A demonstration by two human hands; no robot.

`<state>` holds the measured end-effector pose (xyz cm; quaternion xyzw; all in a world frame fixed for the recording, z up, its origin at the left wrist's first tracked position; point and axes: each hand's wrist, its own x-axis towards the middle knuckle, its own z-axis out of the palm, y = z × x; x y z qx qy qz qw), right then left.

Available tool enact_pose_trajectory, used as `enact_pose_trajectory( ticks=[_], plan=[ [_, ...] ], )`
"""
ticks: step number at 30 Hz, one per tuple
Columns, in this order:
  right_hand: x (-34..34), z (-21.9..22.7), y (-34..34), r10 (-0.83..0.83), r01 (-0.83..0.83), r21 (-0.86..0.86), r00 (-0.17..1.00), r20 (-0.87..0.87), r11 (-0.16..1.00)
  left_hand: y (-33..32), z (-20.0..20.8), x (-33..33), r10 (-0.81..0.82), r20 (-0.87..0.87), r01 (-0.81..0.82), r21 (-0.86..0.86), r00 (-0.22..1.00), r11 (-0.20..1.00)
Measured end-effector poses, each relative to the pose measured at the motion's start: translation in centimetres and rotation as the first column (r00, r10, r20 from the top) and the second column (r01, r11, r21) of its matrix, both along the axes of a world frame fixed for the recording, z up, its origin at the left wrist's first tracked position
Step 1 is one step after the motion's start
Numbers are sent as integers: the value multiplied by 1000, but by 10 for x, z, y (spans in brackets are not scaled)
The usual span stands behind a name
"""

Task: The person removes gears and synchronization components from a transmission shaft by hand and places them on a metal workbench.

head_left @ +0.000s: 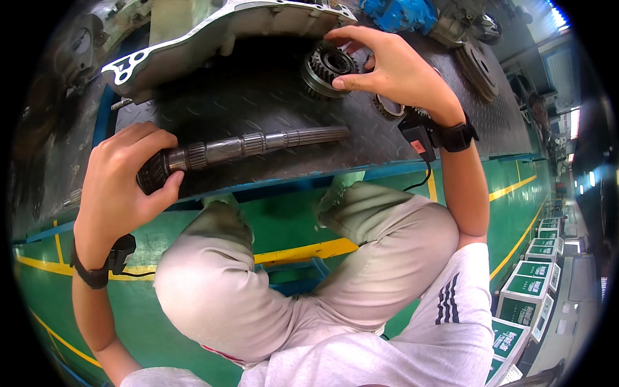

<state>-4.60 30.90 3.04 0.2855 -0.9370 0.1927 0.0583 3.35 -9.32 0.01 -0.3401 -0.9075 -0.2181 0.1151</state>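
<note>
My left hand (126, 174) is closed round the geared end of a long splined gear shaft (258, 143), which lies across the near part of the dark workbench with its thin end to the right. At the middle of the bench, my right hand (387, 71) curves round a toothed gear assembly (329, 68), thumb on its near rim and fingers at its far side. A hub with a central hole shows on top of the gears. Just right of them, partly under my right hand, lies a thin metal ring (388, 105).
Behind the shaft stands a large cast metal housing (213, 42) with a pale flange. A blue machine part (400, 14) sits at the back, and a round metal disc (477, 71) is at the right. The patterned metal bench (284, 169) ends before my knees.
</note>
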Motion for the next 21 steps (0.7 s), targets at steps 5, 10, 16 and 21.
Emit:
enact_pose_trajectory(
  ticks=[5, 10, 16, 21],
  plan=[
    [-4, -3, 5, 46, -49, -112, 998, -33, 992, 0, -1, 1, 0, -20, 0, -20, 1000, 1000],
    [27, 42, -3, -162, 167, -224, 986, 42, 960, -2, -1, 3, 12, 0, -12, -34, 1000, 999],
    [38, 25, 29, -123, 122, 7, 992, 39, 992, 0, -3, -1, -7, -37, 7, -8, 999, 1000],
    [47, 5, 39, -163, 154, 61, 971, 173, 986, -1, -5, -1, -10, -7, 10, 11, 1000, 1000]
  ],
)
